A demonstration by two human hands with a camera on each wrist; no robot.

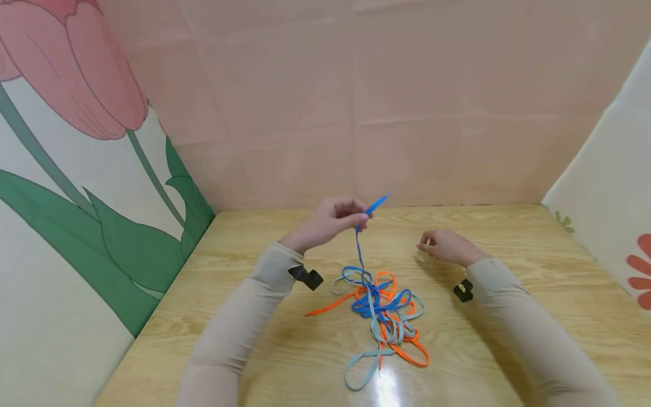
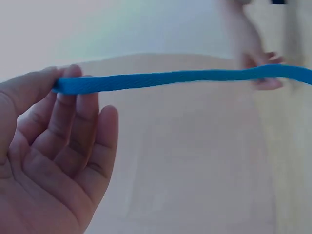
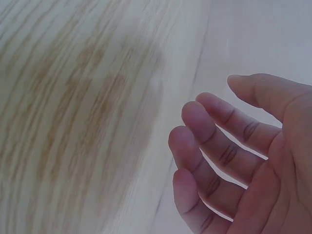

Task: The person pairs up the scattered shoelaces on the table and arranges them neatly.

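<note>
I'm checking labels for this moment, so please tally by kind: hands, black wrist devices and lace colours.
Hands: 2, left hand and right hand
Black wrist devices: 2
Lace colours: 3, blue lace, orange lace, pale grey-blue lace; strands too tangled to count
Total: 7

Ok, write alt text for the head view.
A person's left hand pinches a blue lace near its tip; the lace runs down to a tangle of blue, orange and pale laces on a wooden table. The right hand, empty, is off to the right. A pink tulip is pictured at left.
</note>
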